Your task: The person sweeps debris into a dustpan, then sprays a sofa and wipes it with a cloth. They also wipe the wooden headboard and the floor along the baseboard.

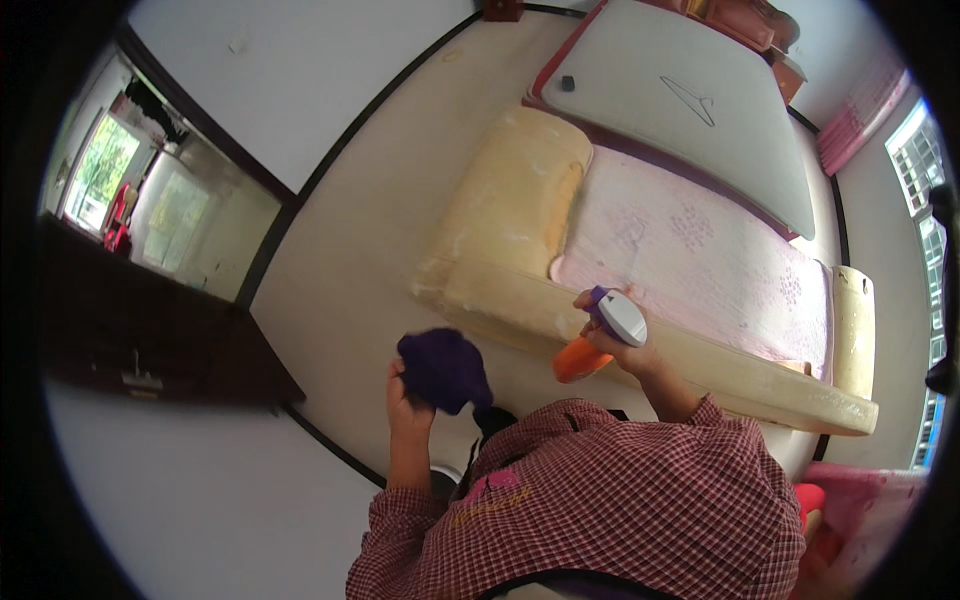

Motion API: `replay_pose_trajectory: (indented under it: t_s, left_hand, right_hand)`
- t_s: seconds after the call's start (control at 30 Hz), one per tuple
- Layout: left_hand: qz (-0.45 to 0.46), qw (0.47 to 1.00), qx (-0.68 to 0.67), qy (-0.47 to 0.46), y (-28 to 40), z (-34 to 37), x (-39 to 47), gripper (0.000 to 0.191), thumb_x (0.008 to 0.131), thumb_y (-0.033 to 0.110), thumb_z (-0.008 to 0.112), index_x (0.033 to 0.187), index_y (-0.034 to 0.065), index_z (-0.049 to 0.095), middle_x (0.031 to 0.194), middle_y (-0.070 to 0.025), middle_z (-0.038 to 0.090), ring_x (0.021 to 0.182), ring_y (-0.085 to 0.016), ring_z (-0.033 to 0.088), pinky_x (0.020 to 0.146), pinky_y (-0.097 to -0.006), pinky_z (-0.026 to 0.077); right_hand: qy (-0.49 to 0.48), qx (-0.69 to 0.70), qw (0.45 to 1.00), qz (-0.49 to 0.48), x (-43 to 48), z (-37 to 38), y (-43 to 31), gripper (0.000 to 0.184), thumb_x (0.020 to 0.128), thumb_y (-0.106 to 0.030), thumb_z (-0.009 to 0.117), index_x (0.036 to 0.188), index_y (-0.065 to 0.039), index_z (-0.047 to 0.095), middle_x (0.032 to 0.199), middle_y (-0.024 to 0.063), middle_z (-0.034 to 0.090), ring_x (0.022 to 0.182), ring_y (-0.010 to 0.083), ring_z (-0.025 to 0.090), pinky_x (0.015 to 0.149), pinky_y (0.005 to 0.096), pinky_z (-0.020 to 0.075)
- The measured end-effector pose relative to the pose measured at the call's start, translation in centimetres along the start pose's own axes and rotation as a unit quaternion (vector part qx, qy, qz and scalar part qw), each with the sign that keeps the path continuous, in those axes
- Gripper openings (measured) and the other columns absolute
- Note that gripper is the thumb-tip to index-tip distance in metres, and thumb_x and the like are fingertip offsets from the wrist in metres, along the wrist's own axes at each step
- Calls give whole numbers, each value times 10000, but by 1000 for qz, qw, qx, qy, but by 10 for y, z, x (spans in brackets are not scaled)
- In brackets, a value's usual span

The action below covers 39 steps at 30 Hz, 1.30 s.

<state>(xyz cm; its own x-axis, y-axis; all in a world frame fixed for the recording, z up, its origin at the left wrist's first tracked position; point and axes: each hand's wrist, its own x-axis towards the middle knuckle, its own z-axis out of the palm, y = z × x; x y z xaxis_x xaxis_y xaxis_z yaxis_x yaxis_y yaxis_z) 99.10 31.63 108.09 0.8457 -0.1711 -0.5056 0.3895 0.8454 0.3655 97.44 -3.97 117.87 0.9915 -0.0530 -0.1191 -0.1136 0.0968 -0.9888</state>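
A dark purple cloth [444,369] hangs bunched in my left hand [406,405], which grips it from the near side. My right hand [631,351] holds an orange spray bottle [579,360] with a white and purple spray head [622,318]. Its fingers curl around the neck and trigger; whether the trigger is pressed cannot be told. Just beyond the bottle stands a worn yellowish sofa [517,187], its backrest edge closest to me. A white seat cover [675,225] with pink patterns lies over the sofa's seat.
Past the sofa is a bed with a pale mattress [720,60], on which a wire hanger [690,101] and a small dark object [568,83] lie. A dark wooden door [165,330] stands at an open doorway on the left. Pink curtains [862,127] hang by the right window.
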Motion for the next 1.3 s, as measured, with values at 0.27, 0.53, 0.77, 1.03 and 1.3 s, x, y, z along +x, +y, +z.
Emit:
replay_pose_trajectory:
  t_s: [0.27, 0.53, 0.77, 1.03, 1.3]
  left_hand:
    - [-152, 987, -4, -44, -35, 29, 9, 609, 1016, 469, 398, 1244, -69, 569, 1265, -200, 616, 1148, -324, 607, 1044, -456, 452]
    - [-51, 951, 304, -34, -86, 7, 8, 453, 985, 354, 491, 1188, -26, 628, 1188, -167, 661, 1064, -286, 647, 971, -415, 504]
    - [-65, 991, 106, 49, -97, 18, -111, 564, 992, 447, 415, 1309, -3, 538, 1230, -177, 623, 1116, -304, 611, 975, -443, 498]
    - [22, 950, 127, 283, -105, -164, -184, 607, 881, 413, 570, 1315, -10, 533, 1343, -184, 546, 1214, -342, 546, 1032, -504, 457]
    - [11, 970, 193, 149, -71, -170, -134, 563, 831, 285, 581, 1305, -17, 538, 1295, -199, 577, 1163, -371, 579, 1023, -522, 466]
  right_hand:
    - [105, 80, 990, 45, 8, -46, -24, 512, 732, 87, 590, 1236, -2, 571, 1172, 85, 618, 919, 166, 618, 822, 324, 529]
    - [0, -14, 999, 49, 8, -99, 11, 536, 801, 31, 684, 1312, -37, 538, 1173, 66, 630, 963, 151, 633, 872, 307, 516]
    - [168, -20, 985, 47, -11, -185, 42, 415, 821, -69, 743, 1205, -58, 587, 977, 31, 665, 929, 123, 633, 844, 293, 515]
    - [276, -57, 958, 56, -20, -209, 149, 329, 844, -81, 741, 1152, -53, 627, 986, -1, 672, 906, 106, 624, 832, 282, 506]
    - [370, -41, 919, 126, 11, -198, 179, 264, 856, -194, 763, 1060, -52, 673, 942, 1, 661, 878, 112, 605, 786, 276, 481]
